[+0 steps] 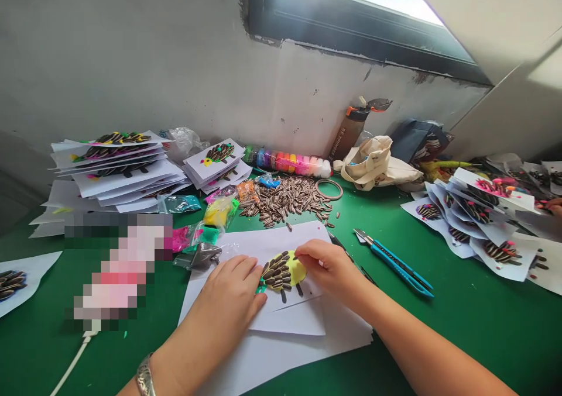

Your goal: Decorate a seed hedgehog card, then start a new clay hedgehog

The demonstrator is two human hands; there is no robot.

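Observation:
Sheets of white paper (219, 349) lie before me. On the top sheet is an animal-shaped seed picture (278, 272): a flattened yellow clay body (295, 264), overlapping striped sunflower seeds on its left part, and two dark seeds below like legs. Green clay (260, 286) shows at its left end, partly covered by my fingers. My left hand (235, 288) rests on the paper there, fingers stretched out. Above the right end of the yellow clay, my right hand (327, 267) has its fingertips pinched together at the edge. Whatever they hold is hidden.
Loose sunflower seeds (287, 200) are heaped behind the paper, beside bagged coloured clay (219, 212). A blue utility knife (395, 264) lies right. Stacks of finished seed pictures (118, 179) stand left, more cards (476, 214) right. A bottle (349, 130) stands by the wall.

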